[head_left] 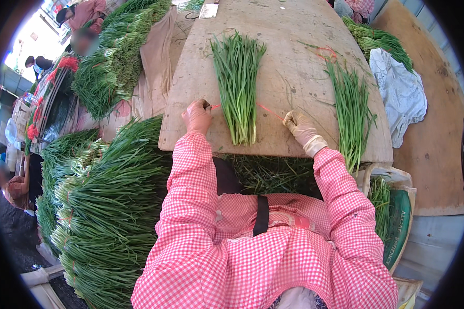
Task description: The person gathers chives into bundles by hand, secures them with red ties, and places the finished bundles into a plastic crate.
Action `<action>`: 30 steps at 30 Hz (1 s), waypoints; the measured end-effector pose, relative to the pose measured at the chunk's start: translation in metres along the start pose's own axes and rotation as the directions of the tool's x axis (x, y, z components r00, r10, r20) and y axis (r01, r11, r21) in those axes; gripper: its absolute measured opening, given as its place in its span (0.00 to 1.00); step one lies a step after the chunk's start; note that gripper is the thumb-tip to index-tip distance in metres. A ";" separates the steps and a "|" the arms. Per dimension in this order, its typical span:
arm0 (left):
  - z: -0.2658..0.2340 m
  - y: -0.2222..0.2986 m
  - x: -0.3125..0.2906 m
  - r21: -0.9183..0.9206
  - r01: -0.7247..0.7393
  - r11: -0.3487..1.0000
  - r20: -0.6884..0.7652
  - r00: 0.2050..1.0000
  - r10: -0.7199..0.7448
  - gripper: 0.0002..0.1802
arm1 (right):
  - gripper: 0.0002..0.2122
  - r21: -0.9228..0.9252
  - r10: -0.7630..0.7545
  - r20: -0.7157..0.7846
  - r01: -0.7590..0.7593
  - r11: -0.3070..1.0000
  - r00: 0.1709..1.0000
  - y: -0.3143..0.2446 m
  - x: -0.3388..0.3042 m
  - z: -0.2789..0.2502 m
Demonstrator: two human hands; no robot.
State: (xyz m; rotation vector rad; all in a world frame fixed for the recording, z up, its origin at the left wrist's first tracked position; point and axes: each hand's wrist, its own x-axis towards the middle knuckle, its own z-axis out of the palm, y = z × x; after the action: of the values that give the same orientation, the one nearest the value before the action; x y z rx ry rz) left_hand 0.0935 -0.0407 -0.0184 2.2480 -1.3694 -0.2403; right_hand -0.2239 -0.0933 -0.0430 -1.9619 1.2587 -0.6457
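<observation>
A bunch of garlic chives (237, 87) lies on the wooden table (288, 56) in front of me, pale stem ends toward me and green tips away. A thin red tie (269, 111) stretches out from both sides of the bunch and seems to pass beneath it. My left hand (197, 117), closed, pinches the tie's left end close to the bunch. To the right of the bunch, my gloved right hand (301, 130) grips the other end, pulled taut. Neither hand touches the chives.
Loose chives (350, 113) lie along the table's right edge, with red ties (326, 52) beyond them. Stacked chive bunches (113, 206) fill the left side. A pale cloth (397, 92) hangs at the right, above a green sack (397, 226). Other people (87, 13) are at the far left.
</observation>
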 end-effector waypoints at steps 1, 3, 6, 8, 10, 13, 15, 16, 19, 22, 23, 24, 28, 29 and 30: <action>0.001 0.000 0.000 -0.017 0.022 1.000 0.000 1.000 -0.022 0.08 | 0.04 -0.005 -0.008 -0.016 0.008 1.000 1.000 0.011 0.001 -0.001; 0.000 -0.003 -0.002 -0.027 0.078 0.997 0.019 0.997 -0.077 0.09 | 0.04 -0.026 0.007 -0.014 -0.008 1.000 1.000 0.012 0.003 -0.001; -0.005 -0.004 -0.001 0.007 0.144 0.990 0.062 0.988 -0.144 0.11 | 0.05 -0.073 0.064 0.013 -0.062 0.995 0.998 -0.010 0.002 -0.008; -0.007 0.000 -0.002 0.060 0.150 0.987 0.068 0.986 -0.154 0.12 | 0.04 -0.086 0.073 0.007 -0.072 0.994 0.997 -0.005 0.004 -0.009; -0.007 -0.002 -0.001 0.088 0.167 0.982 0.051 0.984 -0.172 0.13 | 0.04 -0.106 0.054 -0.016 -0.055 0.993 0.998 -0.001 0.005 -0.009; -0.009 -0.001 -0.001 0.105 0.204 0.973 0.065 0.975 -0.211 0.13 | 0.04 -0.123 0.047 -0.022 -0.049 0.991 0.999 0.011 0.010 -0.009; -0.010 -0.001 -0.001 0.095 0.216 0.972 0.067 0.973 -0.223 0.12 | 0.04 -0.291 -0.029 -0.070 0.008 0.957 0.997 0.012 0.011 -0.008; -0.010 -0.002 -0.001 0.084 0.215 0.973 0.058 0.974 -0.220 0.12 | 0.04 -0.449 -0.115 -0.108 0.054 0.892 0.988 0.008 0.011 -0.007; -0.009 -0.002 0.001 -0.084 0.041 0.996 -0.225 0.972 -0.059 0.09 | 0.05 -0.682 -0.206 -0.118 0.071 0.728 0.971 -0.040 0.005 -0.001; -0.009 0.010 0.002 -0.384 -0.206 0.900 -0.323 0.943 0.078 0.09 | 0.09 -0.526 -0.339 -0.034 0.271 0.806 0.940 -0.127 -0.004 0.020; -0.007 0.017 0.002 -0.500 -0.270 0.823 -0.310 0.943 0.121 0.11 | 0.10 -0.409 -0.347 0.004 0.318 0.855 0.938 -0.138 -0.003 0.036; 0.000 0.022 0.004 -0.546 -0.287 0.787 -0.263 0.951 0.164 0.11 | 0.12 -0.288 -0.361 0.035 0.355 0.890 0.932 -0.147 -0.002 0.045; 0.030 0.031 0.003 -0.658 -0.329 0.677 -0.157 0.939 0.305 0.11 | 0.11 -0.397 -0.258 0.128 0.288 0.872 0.958 -0.129 0.012 0.075; 0.033 0.031 0.002 -0.675 -0.338 0.656 -0.147 0.932 0.330 0.11 | 0.10 -0.373 -0.242 0.129 0.273 0.887 0.962 -0.125 0.012 0.073; 0.035 0.032 0.001 -0.624 -0.336 0.705 -0.093 0.928 0.360 0.11 | 0.10 -0.353 -0.223 0.131 0.256 0.900 0.966 -0.121 0.013 0.071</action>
State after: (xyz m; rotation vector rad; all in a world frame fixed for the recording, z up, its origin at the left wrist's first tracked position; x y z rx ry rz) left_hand 0.0552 -0.0649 -0.0324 1.4010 -1.4295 -0.5232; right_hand -0.0997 -0.0506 0.0079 -2.4566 1.1557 -0.4562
